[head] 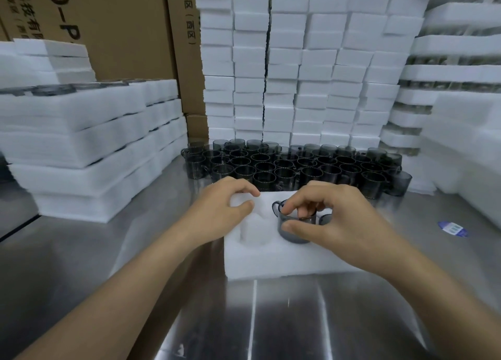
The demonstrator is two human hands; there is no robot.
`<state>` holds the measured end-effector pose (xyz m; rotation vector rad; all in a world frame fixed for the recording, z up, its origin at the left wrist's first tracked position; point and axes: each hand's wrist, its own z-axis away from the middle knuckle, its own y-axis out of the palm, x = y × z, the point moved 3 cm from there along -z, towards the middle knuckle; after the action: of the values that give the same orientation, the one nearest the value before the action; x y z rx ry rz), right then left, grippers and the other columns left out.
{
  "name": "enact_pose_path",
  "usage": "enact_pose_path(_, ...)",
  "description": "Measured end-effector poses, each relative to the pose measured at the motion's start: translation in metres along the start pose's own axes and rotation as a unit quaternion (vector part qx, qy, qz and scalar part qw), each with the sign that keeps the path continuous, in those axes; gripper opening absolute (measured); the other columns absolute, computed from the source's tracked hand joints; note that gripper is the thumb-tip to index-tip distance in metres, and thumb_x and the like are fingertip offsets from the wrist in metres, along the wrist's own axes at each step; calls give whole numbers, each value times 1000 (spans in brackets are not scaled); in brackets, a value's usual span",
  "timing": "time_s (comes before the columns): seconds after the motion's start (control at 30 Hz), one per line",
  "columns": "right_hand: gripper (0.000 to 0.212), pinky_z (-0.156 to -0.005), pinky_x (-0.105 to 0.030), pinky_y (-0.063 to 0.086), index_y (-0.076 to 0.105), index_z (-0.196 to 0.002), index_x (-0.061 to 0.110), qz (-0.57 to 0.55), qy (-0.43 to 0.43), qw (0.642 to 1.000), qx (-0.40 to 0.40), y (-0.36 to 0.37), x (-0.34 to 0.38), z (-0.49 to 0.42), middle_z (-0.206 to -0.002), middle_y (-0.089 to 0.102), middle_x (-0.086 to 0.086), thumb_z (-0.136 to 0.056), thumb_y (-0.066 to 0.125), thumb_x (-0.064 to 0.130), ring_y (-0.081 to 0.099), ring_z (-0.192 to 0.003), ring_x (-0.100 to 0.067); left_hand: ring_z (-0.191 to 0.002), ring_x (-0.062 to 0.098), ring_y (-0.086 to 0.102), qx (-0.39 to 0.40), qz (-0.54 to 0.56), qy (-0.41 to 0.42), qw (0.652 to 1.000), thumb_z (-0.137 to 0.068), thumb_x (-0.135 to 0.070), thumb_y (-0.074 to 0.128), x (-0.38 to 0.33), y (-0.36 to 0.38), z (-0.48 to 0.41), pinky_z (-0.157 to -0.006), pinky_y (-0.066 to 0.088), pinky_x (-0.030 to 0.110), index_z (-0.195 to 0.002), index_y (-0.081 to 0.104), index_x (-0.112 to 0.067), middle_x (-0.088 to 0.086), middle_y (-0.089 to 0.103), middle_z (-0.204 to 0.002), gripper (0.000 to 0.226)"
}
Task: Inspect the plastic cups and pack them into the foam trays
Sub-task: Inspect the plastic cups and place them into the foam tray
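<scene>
A white foam tray lies on the steel table in front of me. My right hand grips a smoky grey plastic cup by its rim and side, holding it in a pocket of the tray with its handle pointing left. To its right, the rim of a second cup shows in the tray, mostly hidden by my fingers. My left hand pinches the tray's far left corner between thumb and fingers. Behind the tray stand several rows of loose grey cups, upright and close together.
Stacks of packed foam trays rise on the left, and tall piles of white foam fill the back and right. Cardboard boxes stand behind the left stacks. A blue label lies on the table at the right.
</scene>
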<state>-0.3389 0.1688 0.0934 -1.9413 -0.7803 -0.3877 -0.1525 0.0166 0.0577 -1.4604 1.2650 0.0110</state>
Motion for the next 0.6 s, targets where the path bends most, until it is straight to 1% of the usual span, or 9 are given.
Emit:
enact_pose_path(0.1,17,-74,-14,46,79,-91,34,11,3,1000,26,0,-1,0,-86,69,15,-82,91,26,67,-86,-11,-122,6,58,3,-1,-1,1000,-104,-26,66,0,0,0,-112,44,39,-117,72,-42,-16,63,-123,21)
enact_pose_path(0.13,15,-75,-15,46,80,-91,35,15,2,999,31,-1,-1,0,-89,68,16,-82,90,29,67,-88,-11,-122,6,58,3,-1,-1,1000,-104,-27,66,1,1,0,-112,44,39,-116,72,-42,-17,63,-123,20)
enact_pose_path(0.2,11,-81,-21,48,80,-94,40,28,-1,999,17,-4,-1,1,-101,66,17,-84,86,40,65,-100,-9,-122,6,58,3,-5,-1,1000,-104,-27,66,2,1,-1,-112,44,39,-117,72,-42,-18,63,-123,20)
enact_pose_path(0.23,13,-85,-23,48,79,-97,43,36,2,999,5,-5,-2,1,-108,65,18,-85,83,45,63,-106,-8,-122,5,58,4,-6,-1,1000,-104,-28,66,2,1,-1,-112,44,39,-117,72,-42,-19,63,-123,20)
enact_pose_path(0.27,19,-87,-22,47,77,-103,45,47,8,999,-2,-6,-4,1,-112,63,20,-85,80,48,61,-111,-6,-122,5,58,3,-7,0,1000,-104,-29,66,2,1,-1,-111,44,39,-117,72,-42,-20,62,-122,20)
enact_pose_path(0.33,35,-89,-19,44,73,-117,46,69,32,997,15,-7,-7,1,-115,60,26,-83,77,57,58,-114,-1,-120,3,58,2,-9,4,1000,-103,-29,67,3,1,-1,-110,45,37,-116,72,-43,-21,62,-120,20)
enact_pose_path(0.37,40,-88,-19,44,72,-119,46,73,44,996,30,-7,-9,0,-114,60,27,-82,76,61,59,-113,1,-120,3,58,2,-11,5,1000,-103,-29,67,3,1,-2,-109,45,37,-116,72,-43,-22,61,-120,20)
enact_pose_path(0.47,39,-89,-24,48,75,-112,46,66,63,995,45,-10,-13,-1,-108,62,26,-78,79,64,61,-106,1,-120,5,58,2,-13,5,1000,-103,-29,67,3,1,-2,-109,44,35,-115,71,-44,-22,61,-120,19)
enact_pose_path(0.6,61,-90,-20,48,72,-122,45,64,79,992,74,-10,-13,-1,-112,59,30,-68,75,74,59,-111,6,-121,5,58,7,-14,2,1000,-104,-30,66,4,2,-1,-106,43,33,-113,70,-47,-23,60,-120,19)
